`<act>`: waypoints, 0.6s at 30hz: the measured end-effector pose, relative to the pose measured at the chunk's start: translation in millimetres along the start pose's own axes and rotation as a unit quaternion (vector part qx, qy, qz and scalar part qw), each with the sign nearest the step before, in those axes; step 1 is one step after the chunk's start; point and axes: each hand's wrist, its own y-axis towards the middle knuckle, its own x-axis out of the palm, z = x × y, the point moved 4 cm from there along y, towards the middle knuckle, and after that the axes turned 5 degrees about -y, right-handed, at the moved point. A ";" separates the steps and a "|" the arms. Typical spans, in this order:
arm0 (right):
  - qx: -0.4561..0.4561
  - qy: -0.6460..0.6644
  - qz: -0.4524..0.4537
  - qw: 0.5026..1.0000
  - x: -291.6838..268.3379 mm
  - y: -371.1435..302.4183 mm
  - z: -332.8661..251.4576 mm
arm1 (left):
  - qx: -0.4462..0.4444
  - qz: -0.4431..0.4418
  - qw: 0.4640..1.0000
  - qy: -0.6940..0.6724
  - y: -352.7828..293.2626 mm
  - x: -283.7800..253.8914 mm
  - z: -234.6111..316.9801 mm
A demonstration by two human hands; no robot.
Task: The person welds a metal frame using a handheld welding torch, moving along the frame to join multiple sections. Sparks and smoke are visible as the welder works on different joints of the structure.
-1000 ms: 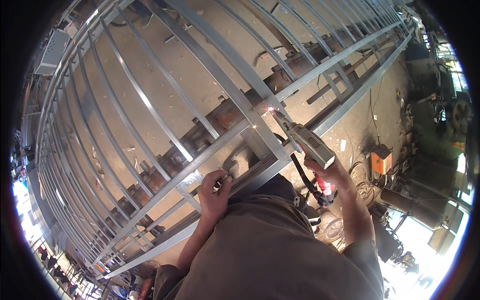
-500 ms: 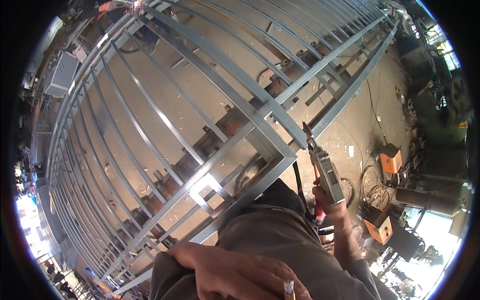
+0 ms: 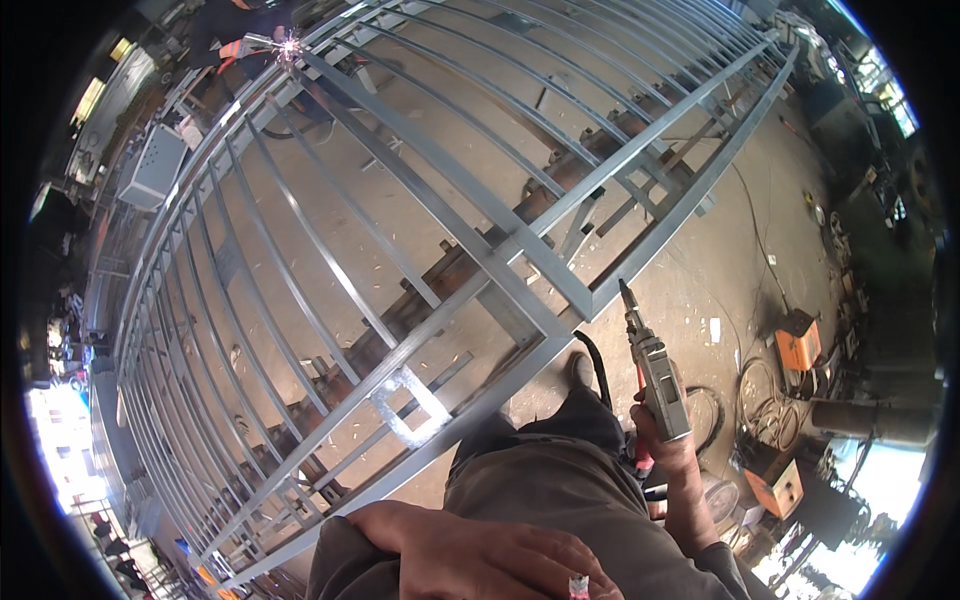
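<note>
Workshop floor (image 3: 720, 260), tan and strewn with scraps, shows beneath and beside the work. Above it a grey welding gun (image 3: 656, 385) slants up toward a barred metal frame (image 3: 548, 266), its tip just beside the frame's edge; I cannot tell whether they touch. The right hand (image 3: 672, 456) has its fingers closed around the gun. The left hand (image 3: 500, 552) lies across a brown top (image 3: 540, 475), fingers bent, a cigarette (image 3: 578, 584) between them. Beyond the frame, bright sparks (image 3: 288, 46) burst beside a co-worker (image 3: 240, 22); rightward sit orange boxes (image 3: 797, 342) and coiled cable (image 3: 762, 398).
</note>
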 end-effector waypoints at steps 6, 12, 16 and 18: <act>-0.083 -0.026 -0.064 0.994 -56.8 45.8 39.3 | -0.038 0.103 0.987 0.118 48.7 -39.6 -59.2; -0.060 -0.015 -0.149 0.987 -105.7 93.3 51.2 | 0.077 0.805 0.586 0.050 -26.5 -157.8 -147.6; -0.074 0.003 -0.204 0.976 -118.4 118.1 49.7 | -0.246 0.701 0.590 0.316 -67.8 -110.6 -204.9; -0.065 0.025 -0.225 0.972 -116.9 129.7 42.2 | -0.249 0.748 0.594 0.159 -85.6 -96.9 -239.9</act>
